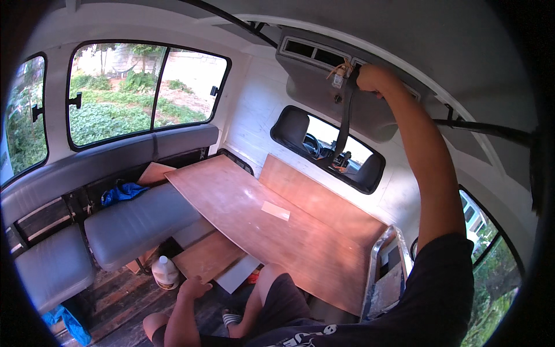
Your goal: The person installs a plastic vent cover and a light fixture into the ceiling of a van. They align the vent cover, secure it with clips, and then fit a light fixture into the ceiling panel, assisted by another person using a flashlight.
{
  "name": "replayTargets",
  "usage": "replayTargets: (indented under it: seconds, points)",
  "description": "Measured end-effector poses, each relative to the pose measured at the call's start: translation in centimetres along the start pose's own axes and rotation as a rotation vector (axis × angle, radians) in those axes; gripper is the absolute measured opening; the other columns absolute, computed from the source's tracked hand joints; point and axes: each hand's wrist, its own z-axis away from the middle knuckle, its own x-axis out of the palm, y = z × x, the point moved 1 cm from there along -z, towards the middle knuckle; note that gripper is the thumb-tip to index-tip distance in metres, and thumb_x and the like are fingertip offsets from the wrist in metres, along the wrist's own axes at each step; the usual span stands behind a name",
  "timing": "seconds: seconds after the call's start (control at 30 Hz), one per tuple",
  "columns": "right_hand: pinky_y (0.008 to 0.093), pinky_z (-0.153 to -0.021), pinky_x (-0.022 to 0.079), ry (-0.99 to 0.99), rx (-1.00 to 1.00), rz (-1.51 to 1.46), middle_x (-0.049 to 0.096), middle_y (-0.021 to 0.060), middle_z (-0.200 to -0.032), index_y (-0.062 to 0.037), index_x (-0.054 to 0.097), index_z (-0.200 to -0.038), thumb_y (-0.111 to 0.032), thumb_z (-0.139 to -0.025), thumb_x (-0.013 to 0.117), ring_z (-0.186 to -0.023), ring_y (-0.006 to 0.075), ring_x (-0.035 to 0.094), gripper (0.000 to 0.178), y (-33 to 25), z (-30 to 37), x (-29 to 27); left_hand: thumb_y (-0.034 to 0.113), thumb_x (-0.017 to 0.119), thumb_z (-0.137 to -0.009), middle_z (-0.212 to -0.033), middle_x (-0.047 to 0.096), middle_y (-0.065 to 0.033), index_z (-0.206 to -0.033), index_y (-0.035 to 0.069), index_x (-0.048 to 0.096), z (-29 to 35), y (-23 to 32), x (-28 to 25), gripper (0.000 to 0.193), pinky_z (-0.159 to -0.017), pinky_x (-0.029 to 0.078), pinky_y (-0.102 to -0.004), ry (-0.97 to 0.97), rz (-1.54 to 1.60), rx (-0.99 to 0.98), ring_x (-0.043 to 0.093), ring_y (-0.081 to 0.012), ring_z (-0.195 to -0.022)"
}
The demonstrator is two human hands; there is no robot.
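Up at the grey overhead console (pixel 315 81), my right hand (pixel 373 79) is closed round the upper part of a dark strap (pixel 346 118). The strap hangs down in front of the small window in the white partition. Beside that hand, a tan cord (pixel 341 68) is tied at the console. My left hand (pixel 195 287) is low, in front of the edge of a smaller plywood board (pixel 211 254). Its fingers are loosely bent and a little apart, with nothing visible in them. A white plastic jug (pixel 165 272) stands just left of it.
A large plywood sheet (pixel 231 185) lies across the middle, with another board (pixel 324 194) leaning on the partition. Grey bench seats (pixel 136 225) line the left side. A metal-framed piece (pixel 384 272) stands at the right. Blue plastic (pixel 122 194) lies on the bench. Dark bars run along the roof.
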Motion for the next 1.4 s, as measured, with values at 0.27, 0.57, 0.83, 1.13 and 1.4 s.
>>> replayTargets:
  seconds: [0.27, 0.57, 0.83, 1.13, 1.4]
  points:
    - [0.0466, -0.101, 0.053, 0.437, -0.205, -0.110, 0.071, 0.0154, -0.127, -0.0091, 0.064, -0.136, -0.026, -0.099, 0.061, -0.120, 0.0334, 0.066, 0.041, 2.1, 3.8, 2.2, 0.053, 0.071, -0.087, -0.135, 0.065, -0.0222, -0.139, 0.003, 0.061, 0.0, 0.4, 0.0, 0.073, -0.107, 0.049, -0.0442, -0.020, -0.031, 0.027, 0.062, -0.0377, -0.126]
    - [0.0468, -0.083, 0.060, 0.649, -0.363, 0.215, 0.076, 0.0124, -0.100, -0.0167, 0.066, -0.128, -0.017, -0.100, 0.059, -0.097, 0.0313, 0.075, 0.029, 4.1, 3.0, 3.4, 0.055, 0.072, -0.086, -0.135, 0.066, -0.0213, -0.139, 0.004, 0.061, -0.4, 0.4, 0.2, 0.074, -0.106, 0.049, -0.0438, -0.020, -0.033, 0.003, 0.062, -0.0373, -0.127]
    - [0.0440, -0.069, 0.060, 0.759, -0.481, 0.448, 0.073, 0.0108, -0.086, -0.0161, 0.066, -0.116, -0.014, -0.096, 0.060, -0.086, 0.0308, 0.075, 0.020, 3.7, 1.8, 3.9, 0.056, 0.073, -0.085, -0.128, 0.069, -0.0219, -0.139, 0.002, 0.060, -0.6, -0.2, 0.7, 0.077, -0.103, 0.051, -0.0435, -0.054, -0.048, 0.009, 0.065, -0.0371, -0.122]
    - [0.0480, -0.069, 0.058, 0.988, -0.490, 0.166, 0.068, 0.0131, -0.091, -0.0185, 0.064, -0.119, -0.006, -0.091, 0.062, -0.083, 0.0364, 0.072, 0.031, 5.7, 2.5, 6.3, 0.054, 0.073, -0.086, -0.127, 0.069, -0.0225, -0.138, 0.001, 0.061, -1.6, -0.5, 1.2, 0.075, -0.103, 0.050, -0.0446, -0.028, -0.052, 0.024, 0.064, -0.0383, -0.123]
    - [0.0527, -0.073, 0.057, 0.802, -0.147, -0.170, 0.074, 0.0164, -0.090, -0.0192, 0.062, -0.121, -0.020, -0.098, 0.058, -0.086, 0.0388, 0.073, 0.023, 2.2, 1.9, 5.8, 0.054, 0.073, -0.085, -0.131, 0.067, -0.0237, -0.139, 0.000, 0.060, -1.0, -0.1, 0.9, 0.077, -0.104, 0.050, -0.0447, -0.046, -0.059, 0.033, 0.063, -0.0386, -0.125]
